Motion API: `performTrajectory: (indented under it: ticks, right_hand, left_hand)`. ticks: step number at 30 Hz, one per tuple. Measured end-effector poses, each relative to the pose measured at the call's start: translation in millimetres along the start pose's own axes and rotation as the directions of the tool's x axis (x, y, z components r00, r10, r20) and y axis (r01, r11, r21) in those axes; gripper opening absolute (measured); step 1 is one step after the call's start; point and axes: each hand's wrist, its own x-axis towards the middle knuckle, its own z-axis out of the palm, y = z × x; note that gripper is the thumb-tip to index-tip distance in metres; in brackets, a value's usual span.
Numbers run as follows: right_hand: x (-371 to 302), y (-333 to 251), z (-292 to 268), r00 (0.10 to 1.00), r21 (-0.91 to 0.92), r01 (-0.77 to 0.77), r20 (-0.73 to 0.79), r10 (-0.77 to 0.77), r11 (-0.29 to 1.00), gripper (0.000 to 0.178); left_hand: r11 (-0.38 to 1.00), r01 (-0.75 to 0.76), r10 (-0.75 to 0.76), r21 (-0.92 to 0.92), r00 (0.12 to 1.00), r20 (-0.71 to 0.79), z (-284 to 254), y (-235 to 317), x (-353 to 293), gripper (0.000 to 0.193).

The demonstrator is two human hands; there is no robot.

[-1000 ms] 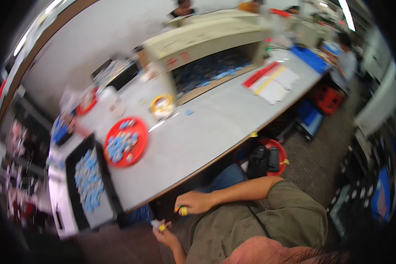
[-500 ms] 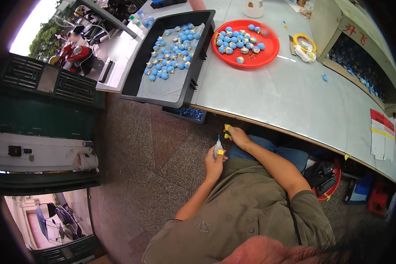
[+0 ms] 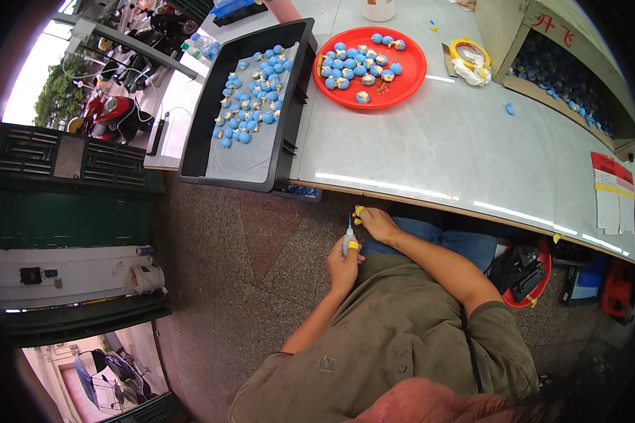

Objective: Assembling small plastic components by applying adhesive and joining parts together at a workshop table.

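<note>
My left hand (image 3: 343, 266) is closed around a small whitish squeeze bottle (image 3: 349, 243) with a thin blue needle tip (image 3: 350, 221) pointing up, away from my body. A yellow band wraps a finger of that hand. Just to the right of the tip, my right hand (image 3: 378, 225) has its thumb and fingers pinched together, with yellow bands on the fingertips. Whatever sits in that pinch is too small and dark to make out. Both hands are low in front of my lap, below the table's front edge.
A grey table (image 3: 395, 151) spans the far side. On it stand a black tray (image 3: 283, 151) of blue balls with cream-coloured pieces, a red round plate (image 3: 409, 81) of similar balls, a yellow tape roll (image 3: 470, 53) and a box (image 3: 504, 42) holding blue pieces. A red basin (image 3: 541, 278) is at right.
The view has shifted, so the table and trays sit slightly further left. My right fingers are a little closer to the bottle's tip, and both grips stay closed.
</note>
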Motion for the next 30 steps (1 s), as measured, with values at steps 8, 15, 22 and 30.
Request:
performTrajectory:
  ticks: [8,15,22,30]
  right_hand:
    - [4.8,4.5,6.3,0.994,0.009,0.086,-0.061,-0.085,0.996,0.056]
    - [8.4,13.0,8.4,0.996,0.005,0.07,-0.061,-0.07,0.998,0.056]
    - [3.5,4.0,4.4,0.997,-0.013,0.067,-0.046,-0.067,0.998,0.056]
    - [1.4,-3.5,-1.0,1.0,-0.062,-0.023,0.018,0.024,0.998,0.051]
  left_hand:
    - [1.0,0.027,-0.027,-0.01,1.0,-0.005,-1.2,7.6,-2.7,0.028]
    - [1.0,0.024,-0.024,0.005,1.0,0.0,-1.3,4.4,-0.3,0.032]
    - [0.999,0.048,-0.048,0.02,0.999,-0.019,0.9,10.2,-0.8,0.027]
    - [0.997,0.074,-0.074,0.007,0.997,-0.027,2.5,10.3,0.0,0.027]
